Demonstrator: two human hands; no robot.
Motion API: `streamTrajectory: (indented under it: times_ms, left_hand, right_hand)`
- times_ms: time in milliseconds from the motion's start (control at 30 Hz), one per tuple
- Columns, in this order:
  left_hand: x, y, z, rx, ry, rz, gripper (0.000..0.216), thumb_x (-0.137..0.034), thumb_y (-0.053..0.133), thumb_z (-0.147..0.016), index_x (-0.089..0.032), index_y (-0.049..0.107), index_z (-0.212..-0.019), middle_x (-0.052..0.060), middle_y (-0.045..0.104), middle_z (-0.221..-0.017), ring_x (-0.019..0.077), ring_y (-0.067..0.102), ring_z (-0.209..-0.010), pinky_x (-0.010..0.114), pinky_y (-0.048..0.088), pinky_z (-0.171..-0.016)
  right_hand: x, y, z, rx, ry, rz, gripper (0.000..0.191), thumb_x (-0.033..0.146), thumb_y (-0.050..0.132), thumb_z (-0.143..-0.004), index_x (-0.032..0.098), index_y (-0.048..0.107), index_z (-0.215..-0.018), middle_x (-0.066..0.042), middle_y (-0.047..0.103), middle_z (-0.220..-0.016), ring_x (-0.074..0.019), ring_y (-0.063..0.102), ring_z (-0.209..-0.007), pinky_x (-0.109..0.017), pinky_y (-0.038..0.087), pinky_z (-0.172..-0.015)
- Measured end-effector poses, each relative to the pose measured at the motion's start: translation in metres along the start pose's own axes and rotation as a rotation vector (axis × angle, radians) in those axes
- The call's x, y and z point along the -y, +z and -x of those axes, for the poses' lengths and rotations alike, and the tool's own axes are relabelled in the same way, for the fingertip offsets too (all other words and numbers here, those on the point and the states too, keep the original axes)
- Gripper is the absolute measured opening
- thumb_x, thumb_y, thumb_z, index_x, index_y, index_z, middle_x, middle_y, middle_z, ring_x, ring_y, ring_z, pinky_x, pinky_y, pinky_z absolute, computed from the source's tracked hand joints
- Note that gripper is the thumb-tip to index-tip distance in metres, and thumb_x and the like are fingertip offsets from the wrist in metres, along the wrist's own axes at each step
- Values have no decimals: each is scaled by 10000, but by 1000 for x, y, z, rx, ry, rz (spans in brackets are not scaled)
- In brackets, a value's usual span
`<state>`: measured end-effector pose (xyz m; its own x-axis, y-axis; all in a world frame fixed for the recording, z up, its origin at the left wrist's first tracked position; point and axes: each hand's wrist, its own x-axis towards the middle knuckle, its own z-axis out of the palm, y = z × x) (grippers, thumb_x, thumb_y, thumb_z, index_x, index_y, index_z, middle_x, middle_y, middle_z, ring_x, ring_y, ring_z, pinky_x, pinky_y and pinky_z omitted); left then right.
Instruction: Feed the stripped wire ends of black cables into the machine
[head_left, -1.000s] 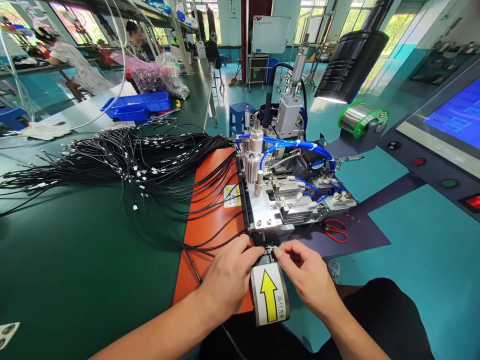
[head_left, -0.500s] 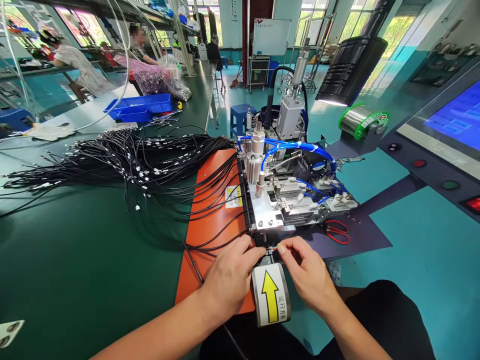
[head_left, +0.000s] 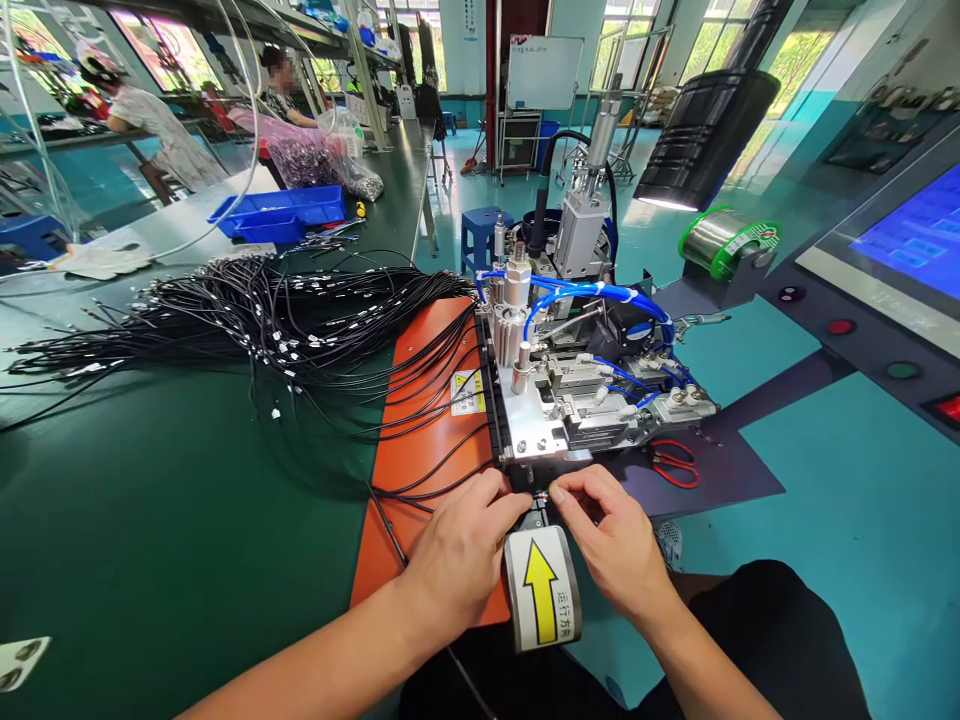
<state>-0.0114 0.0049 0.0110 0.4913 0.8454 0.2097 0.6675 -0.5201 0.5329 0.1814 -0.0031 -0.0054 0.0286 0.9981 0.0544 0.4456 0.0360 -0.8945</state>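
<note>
My left hand (head_left: 465, 545) lies over the orange board (head_left: 420, 390), its thumb and fingers closed at the end of a black cable, mostly covered by the hand. Thin coloured wires (head_left: 541, 496) show in the small gap between my two hands. Pinched fingertips of my right hand (head_left: 611, 545) hold the tips of these wires, just in front of the machine's metal plate (head_left: 529, 430). Below the fingers is a small dark fixture (head_left: 534, 518), and under it a rounded block with a yellow arrow label (head_left: 544, 590).
Many black cables (head_left: 315, 330) are heaped on the green table (head_left: 187, 520), several crossing the orange board. Air cylinders with blue tubes (head_left: 600, 290) stand behind my hands. Red-handled scissors (head_left: 675, 465), a solder wire spool (head_left: 724, 245) and a control screen (head_left: 919, 235) are at right.
My right hand has shifted slightly left, bringing its fingertips and the wires closer to my left fingertips. The left hand has hardly moved.
</note>
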Motion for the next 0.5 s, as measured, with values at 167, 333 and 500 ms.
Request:
streamTrajectory:
  times_ms: [167, 333, 500]
  left_hand:
    - [-1, -4, 2, 23, 35, -77, 326, -72, 472, -916, -214, 668, -1134, 65, 580, -968, 217, 533, -882, 343, 496, -767]
    - [0, -5, 4, -46, 72, -164, 278, -76, 451, -933, -160, 675, -1074, 65, 599, -855, 219, 528, -798, 365, 472, -727]
    - [1, -4, 4, -73, 71, -196, 251, -82, 441, -947, -144, 681, -985, 62, 600, -809, 218, 519, -753, 365, 445, -690]
  right_hand:
    - [-1, 3, -1, 19, 53, -9, 220, 346, 531, -948, 211, 641, -813, -12, 594, -834, -173, 561, -757, -277, 423, -681]
    - [1, 2, -4, 74, 139, -35, 250, 381, 515, -943, 209, 617, -792, 1, 569, -782, -164, 526, -698, -275, 407, -639]
    - [3, 2, -6, 80, 170, -33, 278, 407, 504, -937, 201, 610, -784, -3, 569, -763, -164, 515, -675, -277, 390, -612]
